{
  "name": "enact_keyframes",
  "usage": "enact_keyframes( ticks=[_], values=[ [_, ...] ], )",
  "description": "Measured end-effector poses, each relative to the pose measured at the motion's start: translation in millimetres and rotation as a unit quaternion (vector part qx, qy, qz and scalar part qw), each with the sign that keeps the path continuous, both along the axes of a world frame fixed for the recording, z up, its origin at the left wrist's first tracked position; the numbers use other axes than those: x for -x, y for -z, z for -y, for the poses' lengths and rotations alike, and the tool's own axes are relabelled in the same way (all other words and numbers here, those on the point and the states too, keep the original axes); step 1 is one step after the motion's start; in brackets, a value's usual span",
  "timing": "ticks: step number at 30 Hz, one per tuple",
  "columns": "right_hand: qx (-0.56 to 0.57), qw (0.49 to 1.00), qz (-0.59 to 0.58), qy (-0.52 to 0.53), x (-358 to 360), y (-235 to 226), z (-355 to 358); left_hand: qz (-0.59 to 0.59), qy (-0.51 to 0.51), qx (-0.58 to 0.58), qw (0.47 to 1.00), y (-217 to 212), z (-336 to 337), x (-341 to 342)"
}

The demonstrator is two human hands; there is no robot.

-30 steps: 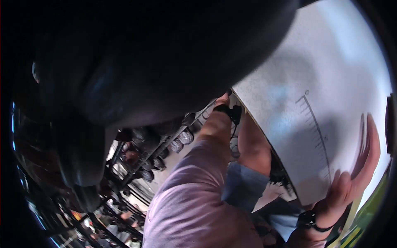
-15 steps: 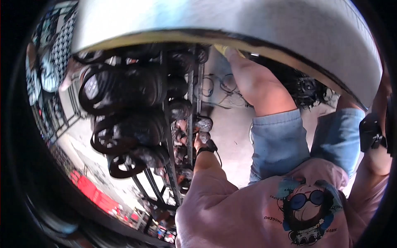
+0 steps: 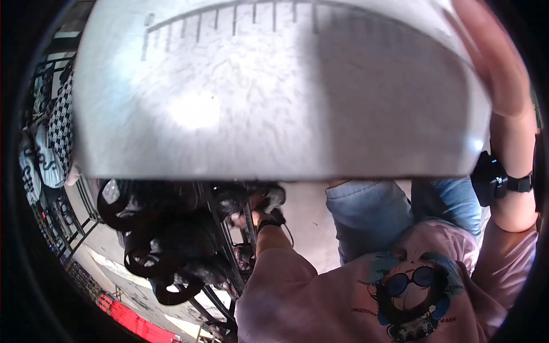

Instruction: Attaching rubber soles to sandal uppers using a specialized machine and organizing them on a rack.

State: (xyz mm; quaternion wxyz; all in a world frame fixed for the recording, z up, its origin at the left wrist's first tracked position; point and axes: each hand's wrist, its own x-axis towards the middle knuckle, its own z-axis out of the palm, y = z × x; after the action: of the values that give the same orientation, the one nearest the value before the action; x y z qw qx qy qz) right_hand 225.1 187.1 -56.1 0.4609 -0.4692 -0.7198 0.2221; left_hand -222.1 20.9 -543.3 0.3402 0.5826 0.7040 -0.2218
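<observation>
Up close, the white board (image 3: 257, 114) seems to be steadied by the right hand (image 3: 498, 80), laid flat, fingers unclosed, at its right edge. Steady pressing is probably needed next. Farther down, by the black rack (image 3: 226, 246), the left hand's (image 3: 262, 218) grip cannot be told.

A tick scale (image 3: 234, 22) on the white board (image 3: 246, 126) — lettering (image 3: 361, 310) (small) on the pink shirt (image 3: 309, 294).

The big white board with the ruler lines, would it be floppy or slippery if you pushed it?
The white board is probably stiff, since its lower edge looks straight, without sagging. It may be a bit slippery, because its face shines with bright glare.
</observation>
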Motion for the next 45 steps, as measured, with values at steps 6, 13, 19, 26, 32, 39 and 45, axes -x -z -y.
enact_keyframes(
  ticks=[6, 13, 19, 26, 32, 39, 45],
  values=[
    [-0.06, 0.972, 0.214, 0.079, -27.6, -0.4, 7.1, 0.097, 0.202, -0.167, 0.96, -189.7, -29.1, -96.2],
    [-0.017, 0.934, 0.297, 0.199, -11.8, -4.6, 15.8, 0.151, 0.281, -0.434, 0.843, -419.4, -29.4, -167.4],
    [-0.008, 0.983, 0.054, 0.173, 12.4, 9.0, 87.5, 0.341, 0.069, -0.482, 0.804, -541.7, -62.8, -214.9],
    [0.236, 0.964, 0.051, 0.113, -54.8, 45.5, 311.3, 0.221, 0.081, -0.466, 0.853, -579.2, -200.4, -405.7],
    [0.281, 0.92, -0.088, 0.26, -139.8, 56.1, 476.9, 0.166, 0.389, -0.566, 0.707, -505.9, -156.0, -348.0],
    [0.068, 0.967, -0.032, 0.244, -126.0, 3.3, 445.4, 0.348, 0.346, -0.691, 0.531, -602.9, 49.0, -364.0],
    [-0.04, 0.972, -0.219, 0.078, -115.9, -56.1, 406.2, 0.751, 0.181, -0.122, 0.623, -636.1, 142.4, -415.8]
  ],
)
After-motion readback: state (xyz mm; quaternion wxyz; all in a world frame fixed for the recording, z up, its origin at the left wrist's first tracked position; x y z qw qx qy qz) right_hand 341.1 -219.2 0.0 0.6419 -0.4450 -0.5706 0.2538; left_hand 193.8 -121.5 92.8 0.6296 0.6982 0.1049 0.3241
